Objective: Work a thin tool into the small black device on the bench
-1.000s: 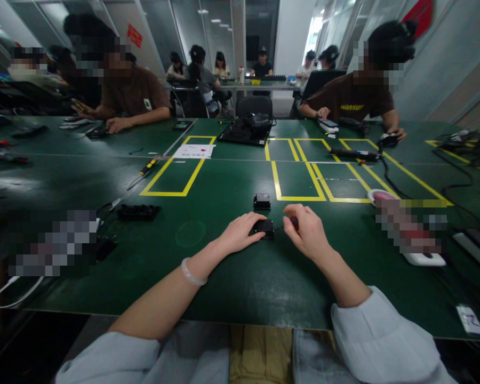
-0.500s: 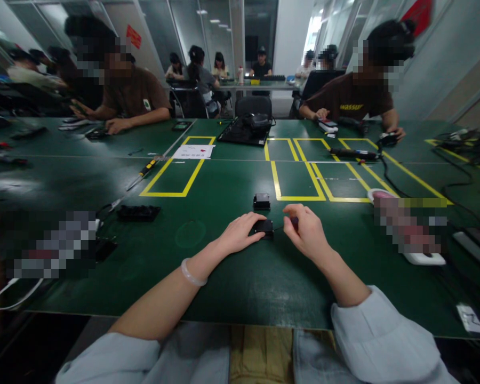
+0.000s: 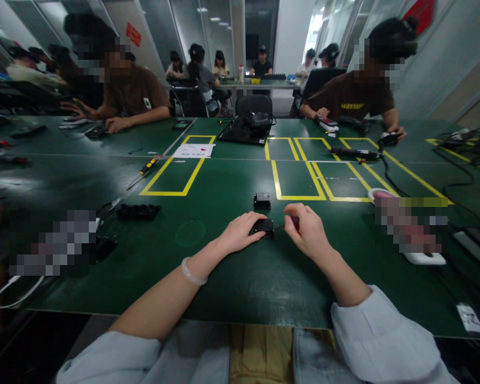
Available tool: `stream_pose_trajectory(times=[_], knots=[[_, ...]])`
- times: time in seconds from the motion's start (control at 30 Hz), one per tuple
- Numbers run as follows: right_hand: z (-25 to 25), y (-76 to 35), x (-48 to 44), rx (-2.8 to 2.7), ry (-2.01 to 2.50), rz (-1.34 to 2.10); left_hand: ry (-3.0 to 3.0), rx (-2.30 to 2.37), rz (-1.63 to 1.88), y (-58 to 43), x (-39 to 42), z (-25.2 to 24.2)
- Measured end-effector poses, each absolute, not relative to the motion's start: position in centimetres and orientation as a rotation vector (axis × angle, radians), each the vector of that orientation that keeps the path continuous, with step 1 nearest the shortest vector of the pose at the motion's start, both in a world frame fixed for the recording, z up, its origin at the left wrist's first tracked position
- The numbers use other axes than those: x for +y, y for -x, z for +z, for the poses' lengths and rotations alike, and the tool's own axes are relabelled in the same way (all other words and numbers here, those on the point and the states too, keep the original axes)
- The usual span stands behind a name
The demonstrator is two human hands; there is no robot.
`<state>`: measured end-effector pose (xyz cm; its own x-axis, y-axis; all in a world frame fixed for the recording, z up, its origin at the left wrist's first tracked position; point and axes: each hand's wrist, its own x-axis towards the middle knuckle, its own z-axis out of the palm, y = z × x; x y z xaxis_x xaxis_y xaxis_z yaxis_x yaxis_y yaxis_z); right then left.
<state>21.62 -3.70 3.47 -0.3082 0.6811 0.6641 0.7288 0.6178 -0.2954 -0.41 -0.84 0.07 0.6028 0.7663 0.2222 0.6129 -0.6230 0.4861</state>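
My left hand (image 3: 242, 232) is closed on a small black box (image 3: 266, 228) on the green table, thumb on the near side and fingers on the far side. My right hand (image 3: 307, 230) is just right of it, fingers curled around the dark handle of a small screwdriver (image 3: 295, 223). A thin shaft runs from that handle toward the box's right side; whether its tip touches a screw is too small to tell. Behind the held box sits a second small black box (image 3: 262, 200), apart from both hands.
A black tray-like part (image 3: 138, 212) lies left, near a yellow-and-black screwdriver (image 3: 148, 166). Blurred-out devices are at far left and right. Yellow tape outlines (image 3: 300, 198), a paper sheet (image 3: 194, 151) and a black panel (image 3: 240, 132) are farther back. Co-workers sit across the table.
My hands and the box stay practically in place. Across the table at left, a co-worker's hand has moved left and opened out.
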Motion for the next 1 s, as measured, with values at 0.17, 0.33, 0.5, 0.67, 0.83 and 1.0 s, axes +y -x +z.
stream_pose_trajectory(times=[0.17,0.33,0.5,0.67,0.83,1.0], knots=[[3.77,-21.57,-3.87,-2.061,1.11,-0.053,-2.479,1.114,0.585,0.38,-0.82,0.05],[3.86,-21.55,-3.88,-2.08,1.114,-0.042,-2.482,1.11,0.586,0.41,-0.77,-0.02],[3.65,-21.56,-3.84,-2.035,1.121,-0.044,-2.483,1.115,0.581,0.43,-0.75,-0.1],[3.76,-21.52,-3.95,-2.061,1.117,-0.047,-2.489,1.116,0.588,0.44,-0.76,-0.17],[3.7,-21.53,-3.86,-2.071,1.13,-0.053,-2.498,1.126,0.576,0.44,-0.82,-0.07],[3.63,-21.5,-3.79,-2.024,1.107,-0.038,-2.496,1.127,0.565,0.43,-0.8,-0.04]])
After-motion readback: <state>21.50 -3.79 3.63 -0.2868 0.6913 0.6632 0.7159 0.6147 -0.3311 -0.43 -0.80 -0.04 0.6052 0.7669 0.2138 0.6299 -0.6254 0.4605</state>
